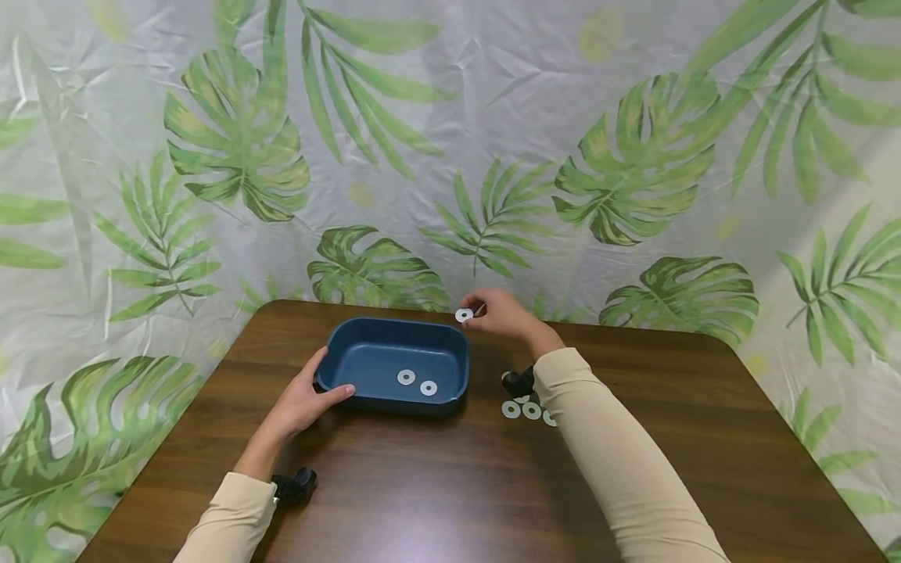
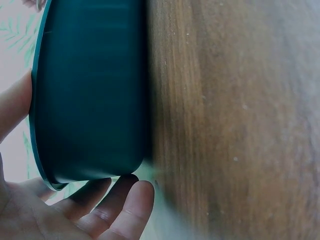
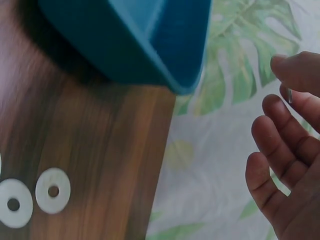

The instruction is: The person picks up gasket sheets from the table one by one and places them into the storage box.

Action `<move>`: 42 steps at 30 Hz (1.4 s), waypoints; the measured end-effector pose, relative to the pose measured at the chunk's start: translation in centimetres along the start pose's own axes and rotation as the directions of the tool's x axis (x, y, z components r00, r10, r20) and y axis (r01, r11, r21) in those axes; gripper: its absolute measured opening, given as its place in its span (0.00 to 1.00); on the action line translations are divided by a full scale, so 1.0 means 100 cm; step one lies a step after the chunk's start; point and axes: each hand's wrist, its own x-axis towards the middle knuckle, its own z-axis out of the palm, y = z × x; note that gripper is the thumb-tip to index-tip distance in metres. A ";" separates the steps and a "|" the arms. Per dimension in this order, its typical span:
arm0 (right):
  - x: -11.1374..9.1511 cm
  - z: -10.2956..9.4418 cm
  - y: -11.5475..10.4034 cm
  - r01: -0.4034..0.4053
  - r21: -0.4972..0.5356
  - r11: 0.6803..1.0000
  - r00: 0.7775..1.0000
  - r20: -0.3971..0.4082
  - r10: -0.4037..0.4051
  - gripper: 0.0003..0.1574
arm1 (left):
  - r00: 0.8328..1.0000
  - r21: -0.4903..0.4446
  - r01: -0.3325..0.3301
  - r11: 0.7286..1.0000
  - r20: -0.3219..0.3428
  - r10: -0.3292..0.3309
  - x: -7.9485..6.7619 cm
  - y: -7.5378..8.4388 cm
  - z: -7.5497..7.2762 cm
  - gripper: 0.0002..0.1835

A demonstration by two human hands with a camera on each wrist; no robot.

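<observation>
A blue rectangular plastic tub [image 1: 394, 330] stands on the wooden table. My left hand [image 1: 299, 404] grips its left end, the thumb over the near rim; the left wrist view shows the other fingers against the tub's outer wall [image 2: 92, 100]. Two flat white washers, one left [image 1: 401, 381] and one right [image 1: 424, 391], lie on the tub's floor. Above the tub's far right corner, my right hand [image 1: 508, 317] pinches another white washer [image 1: 459, 317] between thumb and fingertip. In the right wrist view that washer shows only as a thin edge [image 3: 289, 96].
Several more white washers [image 1: 525, 411] lie on the table right of the tub, partly hidden by the right forearm and black wrist camera [image 1: 518, 383]. Behind the table's [image 1: 422, 477] far edge hangs a leaf-patterned cloth [image 1: 507, 117].
</observation>
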 end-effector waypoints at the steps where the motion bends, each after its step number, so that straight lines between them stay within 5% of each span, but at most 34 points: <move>1: 0.002 0.001 -0.003 -0.008 0.002 1.000 1.000 0.005 0.008 0.19 | 1.000 -0.002 0.001 1.000 0.000 -0.001 0.000 0.000 0.000 0.54; 18: 0.023 0.027 -0.048 -0.035 0.074 0.997 0.998 0.055 0.031 0.21 | 1.000 -0.010 -0.006 1.000 -0.006 0.006 0.001 -0.002 0.000 0.54; 42: 0.023 0.028 -0.046 -0.049 0.090 0.995 0.998 0.055 0.044 0.26 | 1.000 -0.016 -0.001 1.000 -0.007 0.001 0.000 -0.001 0.000 0.54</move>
